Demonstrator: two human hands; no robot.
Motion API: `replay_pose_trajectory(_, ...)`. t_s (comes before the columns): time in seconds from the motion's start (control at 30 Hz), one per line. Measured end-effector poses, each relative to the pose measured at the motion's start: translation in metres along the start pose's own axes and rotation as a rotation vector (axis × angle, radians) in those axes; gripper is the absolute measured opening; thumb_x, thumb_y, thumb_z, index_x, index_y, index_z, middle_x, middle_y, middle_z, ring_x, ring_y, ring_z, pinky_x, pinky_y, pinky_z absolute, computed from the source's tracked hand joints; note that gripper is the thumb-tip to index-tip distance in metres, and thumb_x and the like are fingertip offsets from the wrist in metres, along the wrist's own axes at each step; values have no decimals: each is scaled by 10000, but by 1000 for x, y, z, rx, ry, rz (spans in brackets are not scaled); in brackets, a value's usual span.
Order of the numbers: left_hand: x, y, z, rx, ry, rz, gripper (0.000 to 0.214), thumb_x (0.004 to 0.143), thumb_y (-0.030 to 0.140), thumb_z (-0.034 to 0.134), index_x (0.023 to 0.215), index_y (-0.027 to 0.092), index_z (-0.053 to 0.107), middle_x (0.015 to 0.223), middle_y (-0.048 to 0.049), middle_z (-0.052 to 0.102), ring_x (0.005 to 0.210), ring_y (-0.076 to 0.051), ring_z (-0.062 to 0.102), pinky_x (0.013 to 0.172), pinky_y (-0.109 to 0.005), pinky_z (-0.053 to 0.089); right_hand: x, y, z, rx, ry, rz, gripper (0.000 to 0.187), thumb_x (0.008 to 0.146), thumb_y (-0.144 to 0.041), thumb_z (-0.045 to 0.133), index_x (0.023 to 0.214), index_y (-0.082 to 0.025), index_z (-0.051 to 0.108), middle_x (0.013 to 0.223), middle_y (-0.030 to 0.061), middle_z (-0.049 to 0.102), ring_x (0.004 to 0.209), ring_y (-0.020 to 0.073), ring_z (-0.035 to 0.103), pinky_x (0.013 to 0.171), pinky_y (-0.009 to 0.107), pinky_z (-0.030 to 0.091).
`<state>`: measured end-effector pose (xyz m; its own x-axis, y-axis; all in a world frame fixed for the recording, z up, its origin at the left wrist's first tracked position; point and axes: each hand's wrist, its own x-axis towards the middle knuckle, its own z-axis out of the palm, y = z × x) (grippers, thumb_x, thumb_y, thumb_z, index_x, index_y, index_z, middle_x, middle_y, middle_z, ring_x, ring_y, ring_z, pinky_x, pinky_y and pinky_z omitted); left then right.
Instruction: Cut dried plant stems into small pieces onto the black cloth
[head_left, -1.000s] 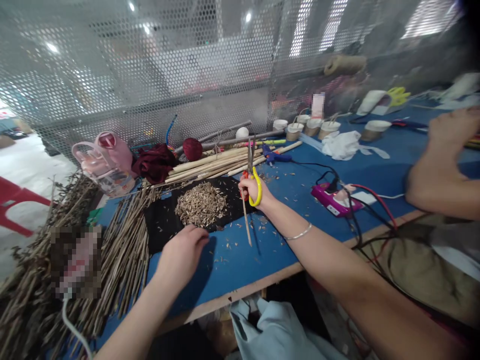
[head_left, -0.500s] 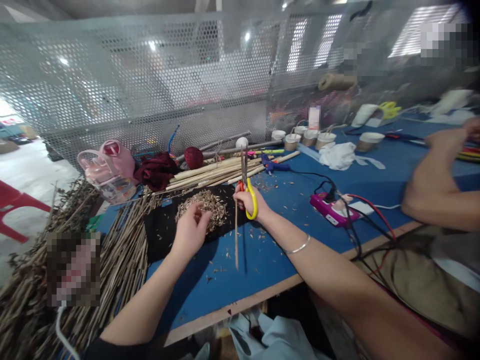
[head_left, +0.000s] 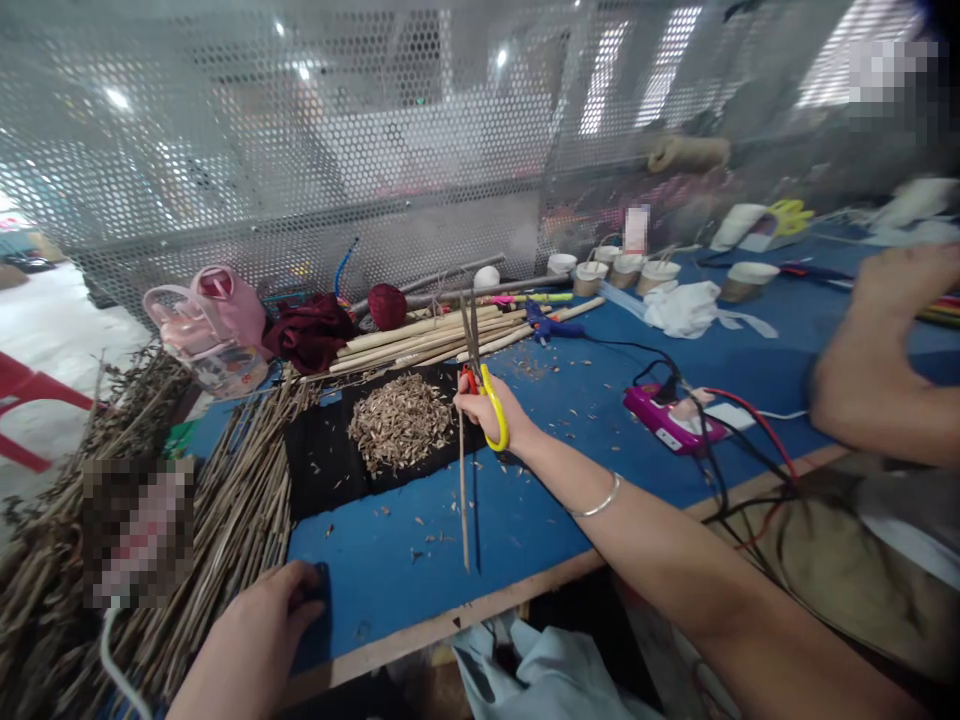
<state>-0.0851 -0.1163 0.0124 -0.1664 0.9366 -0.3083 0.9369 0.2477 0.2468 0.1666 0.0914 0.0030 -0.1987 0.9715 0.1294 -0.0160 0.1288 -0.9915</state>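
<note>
My right hand [head_left: 491, 410] holds scissors [head_left: 486, 375] with yellow and orange-red handles, blades pointing up. A thin dry stick [head_left: 463, 500] is also in that hand, hanging down from its fingers. My left hand [head_left: 266, 625] is low at the table's left front, beside a bundle of dry twigs [head_left: 247, 480]. Its fingers are loosely curled with the thumb apart, and nothing shows in them. Between the hands and farther back, a pile of short cut pieces [head_left: 401, 420] lies on a black cloth [head_left: 315, 460].
Pale wooden rods [head_left: 420, 340], a blue glue gun [head_left: 551, 325] and a dark red yarn ball [head_left: 387, 306] lie at the back. A purple power strip [head_left: 667, 415] with cables is at right. A pink bag [head_left: 232, 310] stands at left. Another person's arm [head_left: 870, 370] rests far right.
My left hand has moved from over the pile of cut pieces down and left to beside the twigs. My right hand still holds the scissors and stick, slightly farther left in view.
</note>
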Motion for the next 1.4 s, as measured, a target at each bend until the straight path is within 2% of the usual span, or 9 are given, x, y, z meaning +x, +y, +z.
replay_pose_trajectory(0.2,15,16,-19,-15,204,46,159,741,293,438,739,273,595,761,-1,659,715,-186,608,653,-263,445,0,2,1,-15,-12,4,137,586,-218,538,662,-210,425,486,-92,398,408,70,332,426,211,270)
replay_pose_trajectory(0.4,108,22,-84,41,655,-46,243,764,320,428,842,198,622,829,-73,660,816,-235,602,753,-312,435,1,5,1,-36,-39,0,134,591,-218,542,674,-209,438,477,-94,398,409,74,346,427,211,273)
replay_pose_trajectory(0.57,158,23,-79,120,652,-162,500,746,351,483,1178,98,475,1117,-224,535,1003,-307,544,788,-380,435,7,8,-6,-64,11,23,119,575,-207,533,643,-208,435,451,-95,378,403,76,341,420,208,261)
replay_pose_trajectory(0.67,162,23,-59,178,416,-120,484,726,310,502,1166,109,494,1083,-221,555,972,-311,567,768,-380,449,12,10,-11,-74,38,29,109,560,-198,514,620,-209,424,436,-93,365,397,78,330,413,209,250)
replay_pose_trajectory(0.77,160,21,-48,226,322,-69,416,728,183,448,1130,108,525,1027,-192,603,956,-270,584,791,-341,445,14,12,-14,-86,41,33,95,556,-200,499,602,-209,417,426,-90,357,396,81,329,411,211,249)
replay_pose_trajectory(0.9,153,22,-47,272,342,-53,425,720,89,386,1113,137,541,1002,-181,608,920,-257,597,757,-328,455,14,12,-13,-112,34,29,82,556,-203,489,600,-207,419,431,-86,368,405,83,336,423,212,260)
replay_pose_trajectory(1.07,142,21,-48,295,470,-248,457,756,278,428,1177,105,475,1078,-236,528,950,-348,564,695,-411,462,14,12,-14,-164,27,19,83,550,-201,493,609,-202,435,456,-80,395,433,89,360,447,217,276)
replay_pose_trajectory(1.23,147,6,-49,240,442,-156,407,747,241,449,1122,104,528,1030,-197,579,947,-301,572,753,-363,447,16,13,-15,-222,35,7,77,561,-201,492,615,-200,437,476,-75,400,469,98,381,480,224,293)
replay_pose_trajectory(1.4,138,6,-54,178,552,-179,335,753,227,436,1035,146,598,996,-183,596,915,-327,570,721,-401,445,13,10,-14,-273,25,-17,90,569,-202,525,627,-194,455,513,-71,417,512,102,394,522,229,310)
